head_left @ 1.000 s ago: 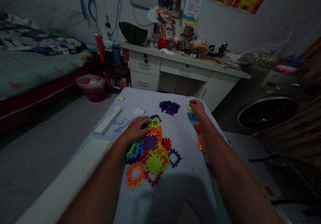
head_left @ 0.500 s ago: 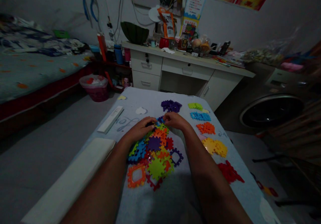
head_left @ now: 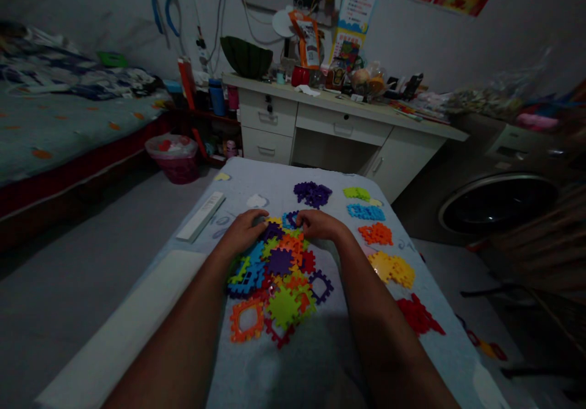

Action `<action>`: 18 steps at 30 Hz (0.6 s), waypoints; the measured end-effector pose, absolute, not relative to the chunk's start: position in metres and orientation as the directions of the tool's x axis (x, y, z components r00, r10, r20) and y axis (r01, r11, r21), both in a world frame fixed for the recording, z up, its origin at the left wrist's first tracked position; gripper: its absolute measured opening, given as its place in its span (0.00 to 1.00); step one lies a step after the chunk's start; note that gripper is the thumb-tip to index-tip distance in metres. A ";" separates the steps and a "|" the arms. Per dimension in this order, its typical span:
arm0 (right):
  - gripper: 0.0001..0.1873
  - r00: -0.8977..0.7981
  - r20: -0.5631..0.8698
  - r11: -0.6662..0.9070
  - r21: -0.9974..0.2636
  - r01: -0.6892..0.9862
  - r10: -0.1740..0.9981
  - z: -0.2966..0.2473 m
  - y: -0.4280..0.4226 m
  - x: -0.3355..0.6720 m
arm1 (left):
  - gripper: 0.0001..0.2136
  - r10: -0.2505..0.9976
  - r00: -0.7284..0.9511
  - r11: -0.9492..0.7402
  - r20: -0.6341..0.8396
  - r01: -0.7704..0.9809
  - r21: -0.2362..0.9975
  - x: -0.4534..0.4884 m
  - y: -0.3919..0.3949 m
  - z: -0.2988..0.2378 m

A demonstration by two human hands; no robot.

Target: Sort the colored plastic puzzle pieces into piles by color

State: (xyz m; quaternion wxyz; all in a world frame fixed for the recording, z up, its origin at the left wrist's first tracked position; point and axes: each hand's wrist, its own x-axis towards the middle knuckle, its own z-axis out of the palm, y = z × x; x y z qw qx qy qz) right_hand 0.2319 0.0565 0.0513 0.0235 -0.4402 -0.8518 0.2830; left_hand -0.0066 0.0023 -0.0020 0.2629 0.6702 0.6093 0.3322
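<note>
Drawn back a little to the left since half a second ago, the left hand point(head_left: 242, 233) now leaves more of the mixed heap of toothed plastic pieces point(head_left: 280, 262) in view; the right hand point(head_left: 320, 224), which a second ago was over by the green pile point(head_left: 356, 194), stays at the heap's far end. That heap lies on the cloth-covered table point(head_left: 274, 180), between the forearms and mostly nearer the body than the hands. At its upper left edge, the left hand is half open, thumb apart from the curved fingers, just beside a dark purple piece point(head_left: 273, 232). Right fingers are bent inward against a small blue-and-purple cluster point(head_left: 290, 219); whether they grip a piece cannot be told. Beyond the hands sits a purple pile point(head_left: 312, 194); blue point(head_left: 365, 212) and orange piles point(head_left: 376, 234) lie to the right.
</note>
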 end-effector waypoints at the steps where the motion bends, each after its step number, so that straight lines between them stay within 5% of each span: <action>1: 0.14 -0.626 -0.220 0.457 -0.512 0.727 0.748 0.051 0.057 0.233 | 0.19 0.990 0.056 -0.137 0.133 0.654 0.744 -0.006 0.003 -0.003; 7: 0.09 -0.661 -0.274 0.419 -0.592 0.688 0.699 0.055 0.062 0.242 | 0.17 0.984 0.082 -0.170 0.157 0.687 0.706 -0.006 0.006 -0.007; 18: 0.11 -0.445 -0.047 0.203 -0.844 0.497 0.894 0.069 0.071 0.290 | 0.15 0.980 0.110 -0.193 0.166 0.732 0.654 -0.003 0.003 -0.001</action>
